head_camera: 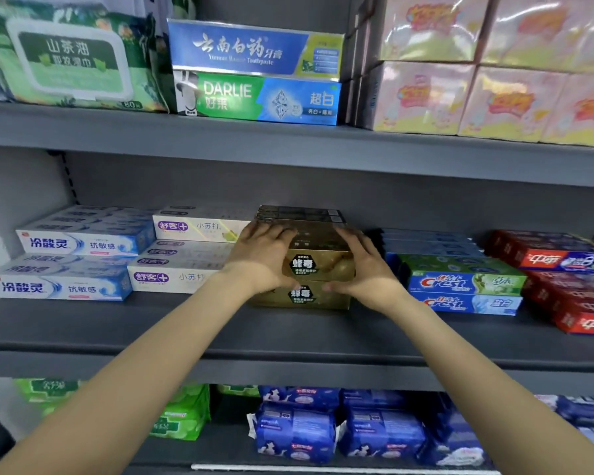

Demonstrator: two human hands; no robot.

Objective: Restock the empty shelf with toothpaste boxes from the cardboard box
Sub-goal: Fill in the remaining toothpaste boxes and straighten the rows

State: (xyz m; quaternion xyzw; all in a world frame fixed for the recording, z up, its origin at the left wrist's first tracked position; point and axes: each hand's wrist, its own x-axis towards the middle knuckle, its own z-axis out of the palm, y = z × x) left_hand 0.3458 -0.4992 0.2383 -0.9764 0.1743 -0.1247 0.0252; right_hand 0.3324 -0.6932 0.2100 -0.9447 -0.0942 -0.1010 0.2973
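Gold toothpaste boxes (318,265) with black hexagon labels are stacked in two layers at the middle of the grey middle shelf (288,334). My left hand (263,257) grips the left end of the top gold box, fingers over its top and thumb on the front. My right hand (364,265) grips its right end the same way. The lower gold box (318,296) lies under it on the shelf. The cardboard box is out of view.
White-and-blue toothpaste stacks (83,265) and white boxes (186,255) sit left of the gold ones; blue Crest boxes (463,286) and red boxes (570,286) sit right. Wipes (69,53), toothpaste (254,70) and pink packs (477,70) fill the shelf above; blue packs (340,430) lie below.
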